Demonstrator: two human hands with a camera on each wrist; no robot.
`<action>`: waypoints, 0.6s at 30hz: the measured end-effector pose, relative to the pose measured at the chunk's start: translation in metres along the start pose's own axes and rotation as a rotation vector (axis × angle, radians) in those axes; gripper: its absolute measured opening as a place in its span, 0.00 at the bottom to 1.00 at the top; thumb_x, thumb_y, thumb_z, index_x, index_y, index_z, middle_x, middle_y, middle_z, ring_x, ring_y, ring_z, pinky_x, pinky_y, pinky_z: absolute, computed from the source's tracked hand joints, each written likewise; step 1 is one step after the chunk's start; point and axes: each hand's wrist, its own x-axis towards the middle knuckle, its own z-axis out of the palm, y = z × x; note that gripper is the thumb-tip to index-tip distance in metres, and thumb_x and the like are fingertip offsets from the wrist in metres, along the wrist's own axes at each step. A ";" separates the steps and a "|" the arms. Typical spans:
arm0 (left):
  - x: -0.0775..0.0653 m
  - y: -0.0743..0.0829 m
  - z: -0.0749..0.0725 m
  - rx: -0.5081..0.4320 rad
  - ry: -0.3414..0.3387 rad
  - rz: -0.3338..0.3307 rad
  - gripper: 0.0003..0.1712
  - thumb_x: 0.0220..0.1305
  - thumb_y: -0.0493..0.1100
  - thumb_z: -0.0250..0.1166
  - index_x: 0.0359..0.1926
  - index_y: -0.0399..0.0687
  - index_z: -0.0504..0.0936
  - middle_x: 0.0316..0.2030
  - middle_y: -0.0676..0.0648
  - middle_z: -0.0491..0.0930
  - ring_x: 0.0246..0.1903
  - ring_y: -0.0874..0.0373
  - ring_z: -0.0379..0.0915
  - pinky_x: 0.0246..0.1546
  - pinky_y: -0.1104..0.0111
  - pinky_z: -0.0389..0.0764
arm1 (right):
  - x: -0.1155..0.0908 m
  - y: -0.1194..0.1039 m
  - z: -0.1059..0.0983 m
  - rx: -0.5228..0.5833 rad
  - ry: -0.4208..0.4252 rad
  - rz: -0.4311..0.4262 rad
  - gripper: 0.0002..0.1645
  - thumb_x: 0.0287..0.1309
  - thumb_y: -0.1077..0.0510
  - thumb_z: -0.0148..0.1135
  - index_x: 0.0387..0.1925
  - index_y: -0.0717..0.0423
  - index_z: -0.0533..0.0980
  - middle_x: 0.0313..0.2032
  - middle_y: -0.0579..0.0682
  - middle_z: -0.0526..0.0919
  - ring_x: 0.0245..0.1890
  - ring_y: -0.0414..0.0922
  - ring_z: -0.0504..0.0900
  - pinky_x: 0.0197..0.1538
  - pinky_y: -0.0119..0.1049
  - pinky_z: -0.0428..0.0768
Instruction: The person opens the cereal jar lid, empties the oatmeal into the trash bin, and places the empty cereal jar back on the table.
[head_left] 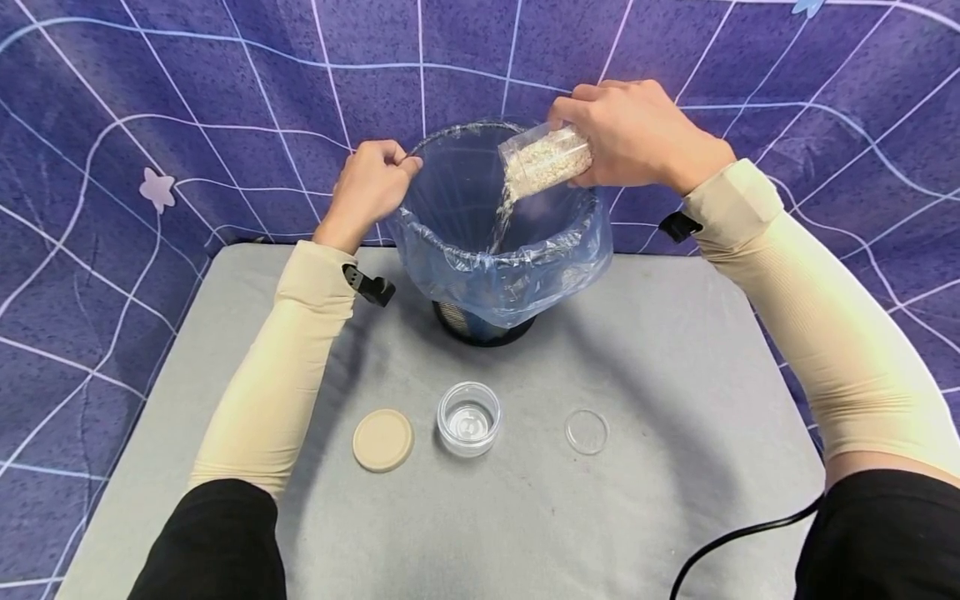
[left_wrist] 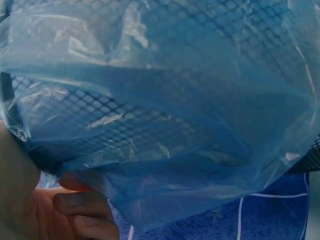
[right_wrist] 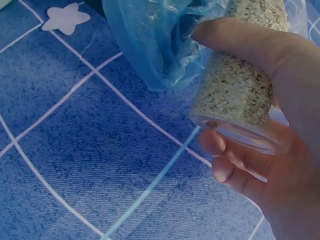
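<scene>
Tilted over the bin's mouth, a clear plastic jar of oat flakes (head_left: 551, 160) is gripped by my right hand (head_left: 633, 133). Flakes spill from its open end in a stream (head_left: 502, 221) into the bin. In the right wrist view the jar (right_wrist: 232, 85) lies between thumb and fingers, base toward the camera. A blue plastic bag (head_left: 517, 287) lines the black mesh trash bin (head_left: 453, 321), folded over its rim. My left hand (head_left: 371, 187) pinches the bag at the left side of the rim. The left wrist view has the bag (left_wrist: 165, 100) hanging beside the curled fingers (left_wrist: 87, 207).
On the grey-covered table (head_left: 525, 525) stand an uncovered clear jar (head_left: 468, 421), a beige round lid (head_left: 383, 440) to its left and a thin clear disc (head_left: 587, 432) to its right. A black cable (head_left: 738, 533) runs at the lower right. Purple gridded cloth (head_left: 285, 100) hangs behind the bin.
</scene>
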 end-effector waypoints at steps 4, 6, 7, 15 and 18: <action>0.000 0.000 0.000 0.000 0.001 -0.002 0.19 0.79 0.61 0.57 0.36 0.54 0.76 0.54 0.45 0.79 0.61 0.45 0.73 0.67 0.43 0.67 | 0.000 0.000 0.000 0.001 0.000 0.005 0.38 0.46 0.50 0.84 0.58 0.50 0.76 0.50 0.60 0.82 0.50 0.69 0.82 0.42 0.70 0.77; 0.000 0.000 -0.001 0.000 -0.001 -0.005 0.19 0.79 0.61 0.57 0.36 0.55 0.76 0.54 0.45 0.79 0.61 0.45 0.73 0.67 0.43 0.67 | 0.000 0.000 0.000 0.002 -0.005 0.006 0.38 0.46 0.49 0.84 0.58 0.49 0.76 0.50 0.60 0.82 0.50 0.68 0.82 0.42 0.70 0.77; 0.000 0.000 -0.001 0.000 -0.001 -0.006 0.19 0.79 0.62 0.57 0.36 0.55 0.76 0.54 0.45 0.79 0.61 0.45 0.73 0.67 0.43 0.66 | 0.000 0.001 0.000 0.004 -0.006 0.005 0.38 0.46 0.49 0.84 0.58 0.49 0.76 0.51 0.60 0.82 0.50 0.68 0.82 0.42 0.70 0.77; 0.000 0.000 0.000 -0.004 -0.002 -0.002 0.19 0.79 0.61 0.57 0.35 0.55 0.76 0.54 0.45 0.79 0.61 0.46 0.72 0.67 0.43 0.66 | 0.000 0.001 0.000 0.005 -0.006 0.009 0.38 0.47 0.49 0.84 0.59 0.50 0.76 0.51 0.60 0.82 0.51 0.68 0.82 0.43 0.70 0.78; 0.001 -0.001 0.000 -0.006 0.000 0.000 0.19 0.79 0.61 0.57 0.35 0.54 0.76 0.52 0.46 0.79 0.60 0.46 0.73 0.66 0.44 0.67 | -0.001 0.001 0.000 0.002 -0.006 0.013 0.38 0.47 0.49 0.84 0.59 0.50 0.76 0.51 0.60 0.82 0.50 0.68 0.82 0.43 0.70 0.78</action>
